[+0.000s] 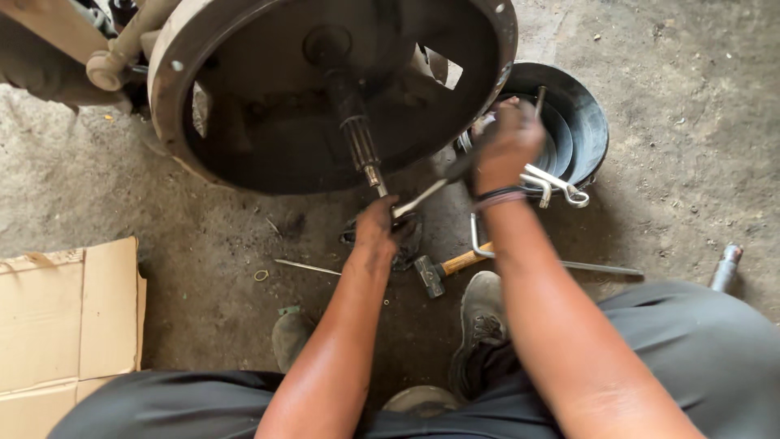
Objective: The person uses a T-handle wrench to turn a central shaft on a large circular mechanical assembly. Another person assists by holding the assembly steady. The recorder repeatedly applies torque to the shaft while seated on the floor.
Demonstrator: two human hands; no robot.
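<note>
I grip the wrench (pixel 435 185) in my right hand (pixel 508 146); left hand (pixel 378 228) pinches its head square on the shaft (pixel 361 146) end, so I'd turn slowly.

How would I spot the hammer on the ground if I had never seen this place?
Start at the big round metal drum with a shaft sticking out. Look down past the person's left hand to the dirt floor, in front of the grey shoe. The hammer lies there, the only tool with a wooden handle and a blocky dark head.
</note>
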